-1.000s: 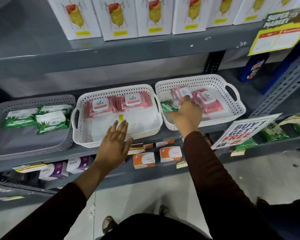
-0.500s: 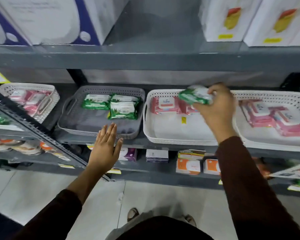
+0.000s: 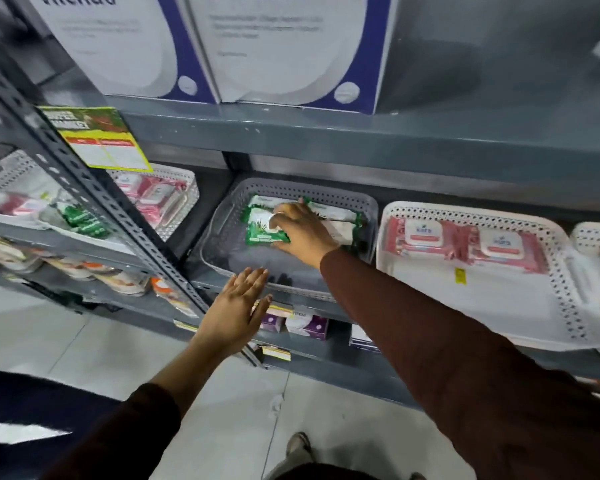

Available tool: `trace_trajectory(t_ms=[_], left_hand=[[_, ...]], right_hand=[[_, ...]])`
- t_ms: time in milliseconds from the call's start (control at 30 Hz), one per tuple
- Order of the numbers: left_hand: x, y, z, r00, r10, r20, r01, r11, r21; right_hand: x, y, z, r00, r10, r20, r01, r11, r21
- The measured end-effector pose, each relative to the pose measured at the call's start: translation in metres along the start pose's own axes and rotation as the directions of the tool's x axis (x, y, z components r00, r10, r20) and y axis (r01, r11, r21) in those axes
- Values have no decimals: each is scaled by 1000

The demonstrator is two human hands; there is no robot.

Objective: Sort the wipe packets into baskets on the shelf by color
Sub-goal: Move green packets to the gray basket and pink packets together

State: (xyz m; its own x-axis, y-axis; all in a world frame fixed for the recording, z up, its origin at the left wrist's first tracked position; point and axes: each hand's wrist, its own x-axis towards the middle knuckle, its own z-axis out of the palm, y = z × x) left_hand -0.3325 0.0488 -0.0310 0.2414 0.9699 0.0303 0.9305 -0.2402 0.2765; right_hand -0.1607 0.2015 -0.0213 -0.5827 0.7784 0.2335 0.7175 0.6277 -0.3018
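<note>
My right hand (image 3: 302, 230) reaches into the grey basket (image 3: 222, 251) and holds a green wipe packet (image 3: 262, 230) low over its floor, in front of other green packets (image 3: 336, 216) lying at the back. My left hand (image 3: 236, 306) hovers flat and empty with fingers apart, just in front of the grey basket's near rim. To the right stands a white basket (image 3: 561, 306) with two pink wipe packets (image 3: 426, 237) at its back. Another white basket (image 3: 593, 233) shows at the far right edge.
A slanted grey perforated upright (image 3: 94, 188) crosses on the left, with a yellow-green sign (image 3: 101, 140) on it. Behind it, a white basket (image 3: 184, 202) holds pink and green packets. Large white and blue boxes (image 3: 284, 46) stand on the shelf above; small boxes (image 3: 305, 325) sit below.
My right hand carried the green packet leftward from over the white basket and lowered it into the grey basket. The view swung left. My left hand stayed open near the shelf edge.
</note>
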Motion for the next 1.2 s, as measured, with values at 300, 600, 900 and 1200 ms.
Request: trace_trajectory(t_ms=[300,600,900,1200], left_hand=[[3,26,1,985,-158,-65,158,987,-6],[37,199,38,947,321,-23,-322,943,-81],[42,315,96,896,443,21,-441,895,-64],[27,327,103,929,363,-63,-367,929,-56]], right_hand=[[-26,0,-5,976,185,119,-186,983,-2],[-267,128,-126,428,643,-635,-535,746,396],[-420,250,-189,160,936,-314,-891,274,362],[-417,281,-192,208,944,-255,-944,262,200]])
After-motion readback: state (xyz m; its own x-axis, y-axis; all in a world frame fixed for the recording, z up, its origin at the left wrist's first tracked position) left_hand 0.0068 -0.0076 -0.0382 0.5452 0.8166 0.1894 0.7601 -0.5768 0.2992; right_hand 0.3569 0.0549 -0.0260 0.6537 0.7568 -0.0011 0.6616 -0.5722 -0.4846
